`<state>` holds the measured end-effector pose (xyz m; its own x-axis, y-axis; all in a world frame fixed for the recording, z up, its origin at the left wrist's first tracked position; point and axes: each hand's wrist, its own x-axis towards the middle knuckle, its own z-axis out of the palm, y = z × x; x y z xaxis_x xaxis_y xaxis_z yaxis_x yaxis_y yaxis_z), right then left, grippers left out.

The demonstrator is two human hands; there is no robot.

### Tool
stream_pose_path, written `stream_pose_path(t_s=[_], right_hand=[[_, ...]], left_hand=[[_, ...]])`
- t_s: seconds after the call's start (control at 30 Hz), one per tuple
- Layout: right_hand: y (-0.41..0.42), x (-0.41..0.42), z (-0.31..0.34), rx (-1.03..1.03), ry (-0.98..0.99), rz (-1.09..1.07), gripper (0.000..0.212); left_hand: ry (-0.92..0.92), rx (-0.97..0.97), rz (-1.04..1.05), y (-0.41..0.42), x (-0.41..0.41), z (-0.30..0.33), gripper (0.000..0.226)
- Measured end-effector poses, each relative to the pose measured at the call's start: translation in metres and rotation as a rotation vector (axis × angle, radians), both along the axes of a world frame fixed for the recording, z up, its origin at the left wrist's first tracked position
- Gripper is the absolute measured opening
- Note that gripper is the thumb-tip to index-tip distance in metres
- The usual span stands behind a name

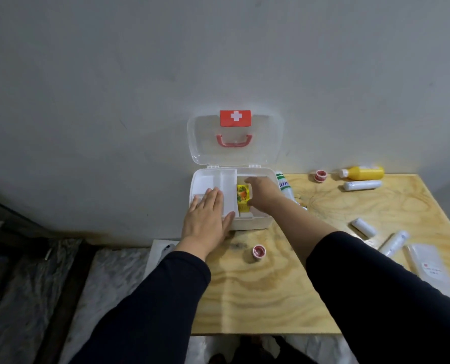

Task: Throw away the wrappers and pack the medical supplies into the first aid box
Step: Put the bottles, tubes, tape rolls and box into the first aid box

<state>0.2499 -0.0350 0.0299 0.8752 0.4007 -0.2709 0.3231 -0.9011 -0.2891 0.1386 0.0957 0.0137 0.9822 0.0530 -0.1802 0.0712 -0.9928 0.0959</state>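
Observation:
The white first aid box (pixel 255 224) stands open against the wall, its clear lid (pixel 268 143) with a red cross label upright. My left hand (pixel 206 215) lies flat, fingers spread, on the box's white inner tray (pixel 227 179). Inside the box's right part, my right hand (pixel 262 193) grips a small yellow carton (pixel 243 197). On the table lie two red tape rolls (pixel 258 252) (pixel 321 175), a yellow bottle (pixel 363 173), white bandage rolls (pixel 363 185) (pixel 364 227) (pixel 393 243) and a flat clear packet (pixel 428 266).
A white bottle with green print (pixel 283 183) lies right beside the box. The plywood table (pixel 258 298) ends at the left under the box, where a white object (pixel 160 252) pokes out. The floor at the left is covered with plastic sheeting (pixel 34 298).

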Motion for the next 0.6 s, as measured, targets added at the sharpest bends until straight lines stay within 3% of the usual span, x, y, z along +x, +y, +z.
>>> stream_pose_path(t_s=[0.27, 0.6], right_hand=[[-0.064, -0.029, 0.047, 0.167, -0.149, -0.17, 0.041], [-0.222, -0.099, 0.04, -0.026, -0.018, -0.535, 0.04]], left_hand=[[0.04, 0.043, -0.039, -0.004, 0.02, 0.038, 0.064], [0.187, -0.034, -0.365, -0.148, 0.046, 0.063, 0.037]])
